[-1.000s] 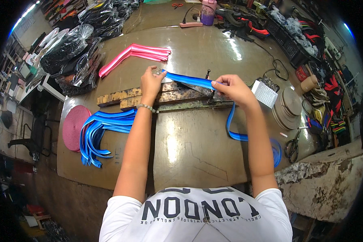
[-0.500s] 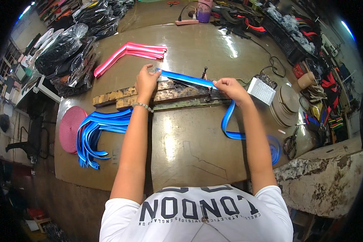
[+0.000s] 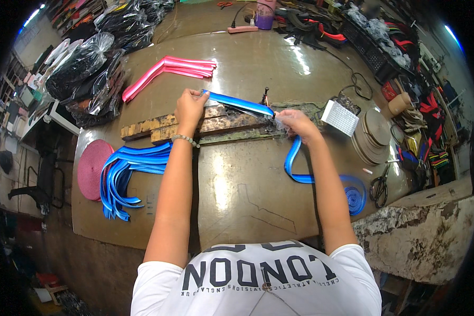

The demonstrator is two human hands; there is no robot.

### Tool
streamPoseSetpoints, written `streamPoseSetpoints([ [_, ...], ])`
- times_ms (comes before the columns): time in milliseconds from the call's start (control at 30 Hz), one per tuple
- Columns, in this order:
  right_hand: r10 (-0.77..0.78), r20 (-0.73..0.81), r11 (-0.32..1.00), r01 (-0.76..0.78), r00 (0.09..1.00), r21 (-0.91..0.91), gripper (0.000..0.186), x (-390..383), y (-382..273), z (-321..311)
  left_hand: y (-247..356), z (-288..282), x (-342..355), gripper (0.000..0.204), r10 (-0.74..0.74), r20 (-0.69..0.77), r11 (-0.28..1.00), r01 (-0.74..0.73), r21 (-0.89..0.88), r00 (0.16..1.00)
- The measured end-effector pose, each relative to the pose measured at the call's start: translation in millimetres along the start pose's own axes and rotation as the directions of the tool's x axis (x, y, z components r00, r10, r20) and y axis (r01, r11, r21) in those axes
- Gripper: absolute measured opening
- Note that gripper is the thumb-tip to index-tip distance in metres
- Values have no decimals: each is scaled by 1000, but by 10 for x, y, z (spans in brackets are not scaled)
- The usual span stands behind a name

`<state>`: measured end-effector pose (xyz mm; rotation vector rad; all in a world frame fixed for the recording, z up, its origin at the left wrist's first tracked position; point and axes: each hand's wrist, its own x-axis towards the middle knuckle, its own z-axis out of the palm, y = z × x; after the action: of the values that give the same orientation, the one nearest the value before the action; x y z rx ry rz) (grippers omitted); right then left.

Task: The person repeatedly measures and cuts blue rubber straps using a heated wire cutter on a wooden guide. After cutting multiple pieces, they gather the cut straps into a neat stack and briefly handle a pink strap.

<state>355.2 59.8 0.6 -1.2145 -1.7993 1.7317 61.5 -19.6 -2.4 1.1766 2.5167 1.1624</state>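
A blue webbing strap [image 3: 237, 102] with a pale stripe is stretched over wooden bars [image 3: 166, 126] on the table. My left hand [image 3: 190, 109] pinches its end between thumb and fingers. At the other end of the taut stretch, my right hand [image 3: 298, 125], slightly blurred, is closed round the strap beside a small dark upright pin [image 3: 274, 118]. A second upright pin [image 3: 265, 95] stands just behind the strap. From under my right hand the webbing hangs down and runs to a loose blue coil [image 3: 355, 201] near my right forearm.
Cut blue straps [image 3: 122, 171] lie left of my left forearm, beside a red webbing roll [image 3: 94, 169]. Pink straps [image 3: 168, 67] lie beyond. A white gridded block [image 3: 340, 118], beige webbing rolls [image 3: 370, 139] and black scissors [image 3: 378, 190] are at right. Bagged goods [image 3: 84, 73] are piled far left.
My right hand has shifted slightly left and down, to the front pin, and the hanging webbing moved left with it. My left fingers have curled in more tightly on the strap end.
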Motion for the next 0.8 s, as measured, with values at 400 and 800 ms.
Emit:
streamPoseSetpoints([
  [400,-9,99,996,0,995,90,27,1,7,-46,-125,16,127,43,34,121,999,-35,9,992],
  [800,-226,-108,973,229,968,13,27,-904,-314,112,228,-1195,-234,31,355,123,-102,169,-980,927],
])
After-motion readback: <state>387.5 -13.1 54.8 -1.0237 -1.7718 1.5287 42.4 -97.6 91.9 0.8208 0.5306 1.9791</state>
